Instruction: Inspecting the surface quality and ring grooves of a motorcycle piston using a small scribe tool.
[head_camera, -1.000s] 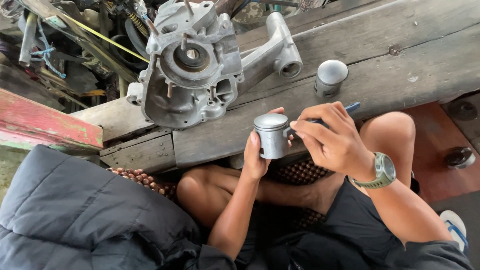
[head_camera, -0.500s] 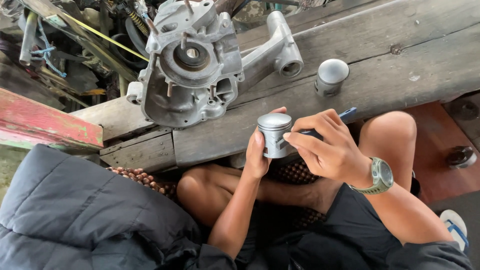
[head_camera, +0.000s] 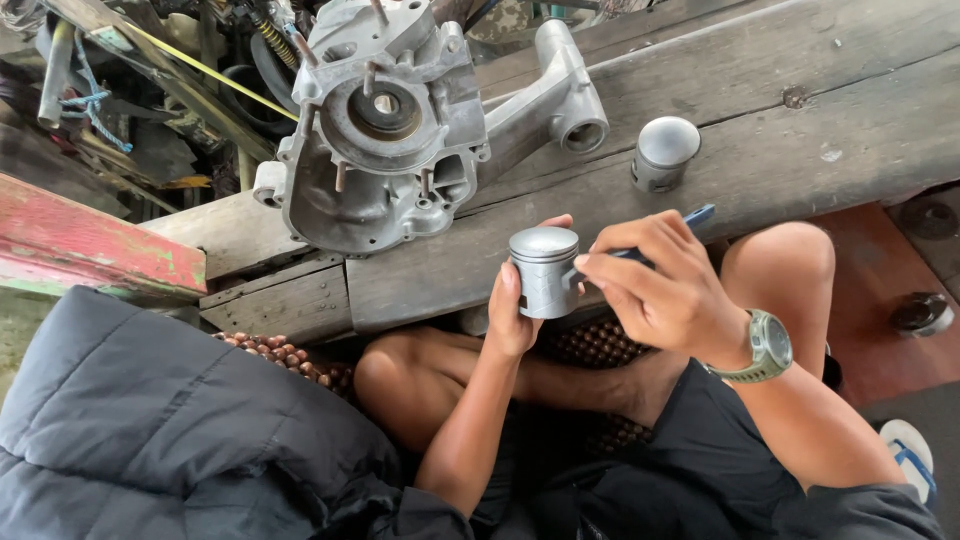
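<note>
While the person sits cross-legged at the edge of a wooden workbench (head_camera: 780, 150), both bare hands meet near the centre of the frame. Their left hand (head_camera: 515, 315) is wrapped around a silver metal piston (head_camera: 545, 270), holding it upright with the thumb on its near side and the fingertips curling over the far edge. Their right hand (head_camera: 665, 295), with a grey-green wristwatch (head_camera: 768, 347) on the wrist, pinches a slim blue-handled tool (head_camera: 690, 217) and presses its working end against the piston's right side; the tip itself is hidden behind the fingers.

On the bench, in the upper middle of the frame, lies a large grey engine casing (head_camera: 400, 120) with a round opening and several studs. To its right, well apart from the hands, a second piston (head_camera: 663, 153) stands on the planks. A dark padded jacket (head_camera: 160, 430) fills the lower left. A red-painted board (head_camera: 90, 250) runs along the left edge.
</note>
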